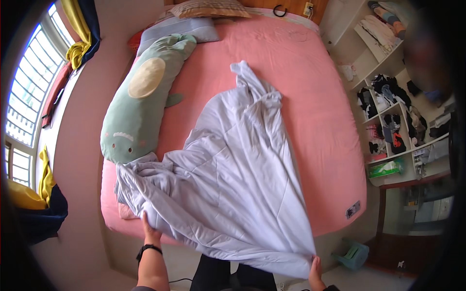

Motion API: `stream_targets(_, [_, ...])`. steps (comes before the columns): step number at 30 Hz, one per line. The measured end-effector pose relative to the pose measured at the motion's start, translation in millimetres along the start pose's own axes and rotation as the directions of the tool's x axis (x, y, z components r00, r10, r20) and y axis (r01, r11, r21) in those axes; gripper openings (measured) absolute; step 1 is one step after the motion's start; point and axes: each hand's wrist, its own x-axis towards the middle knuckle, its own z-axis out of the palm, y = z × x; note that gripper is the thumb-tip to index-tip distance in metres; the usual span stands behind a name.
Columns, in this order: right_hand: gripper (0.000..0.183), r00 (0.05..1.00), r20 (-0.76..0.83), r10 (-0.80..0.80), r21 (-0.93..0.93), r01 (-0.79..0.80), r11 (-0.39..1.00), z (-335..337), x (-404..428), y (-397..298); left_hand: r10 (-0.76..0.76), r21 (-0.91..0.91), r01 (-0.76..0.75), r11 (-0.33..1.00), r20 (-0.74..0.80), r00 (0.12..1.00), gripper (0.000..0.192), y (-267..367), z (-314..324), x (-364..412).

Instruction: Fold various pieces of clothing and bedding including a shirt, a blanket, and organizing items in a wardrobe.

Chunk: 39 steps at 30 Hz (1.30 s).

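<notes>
A thin lavender quilt (236,174) lies crumpled and partly spread over a bed with a pink fitted sheet (324,145). My left hand (150,230), below a black wristband, grips the quilt's near edge at the left, by the foot of the bed. My right hand (316,271) holds the quilt's near right corner, pulled past the mattress edge. Between the hands the edge hangs in folds before my legs. The far end narrows to a twisted, bunched tip. A long green plush animal pillow (134,109) lies along the bed's left side, its face end touching the quilt.
A grey-blue pillow (182,31) and a striped pillow (211,8) lie by the headboard. A phone (352,210) rests at the mattress's near right corner. Shelves with clothes (391,109) stand at right, with a teal plastic bin (355,254) on the floor. A window is at left.
</notes>
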Motion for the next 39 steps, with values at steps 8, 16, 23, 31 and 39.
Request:
stream_targets(8, [0.033, 0.689, 0.671, 0.273, -0.070, -0.308, 0.949, 32, -24, 97, 0.090, 0.489, 0.181, 0.853, -0.481, 0.872, 0.048, 19, -145, -133])
stream_targets(16, [0.051, 0.952, 0.171, 0.256, -0.133, -0.235, 0.963, 71, 128, 19, 0.657, 0.868, 0.014, 0.496, -0.385, 0.648, 0.040, -14, -103, -80])
stream_targets(23, [0.049, 0.990, -0.139, -0.024, -0.646, -0.072, 0.760, 54, 184, 20, 0.328, 0.754, -0.354, 0.554, 0.194, 0.925, 0.036, -57, 84, -81])
stream_targets(31, [0.058, 0.724, 0.278, -0.631, 0.059, 0.643, 0.764, 162, 230, -165, 0.115, 0.393, -0.207, 0.896, 0.246, 0.962, 0.047, -77, 142, -121])
stream_targets(39, [0.045, 0.895, 0.242, -0.375, -0.339, 0.440, 0.832, 215, 254, -178, 0.340, 0.889, 0.055, 0.455, -0.231, 0.912, 0.070, -143, 81, -76])
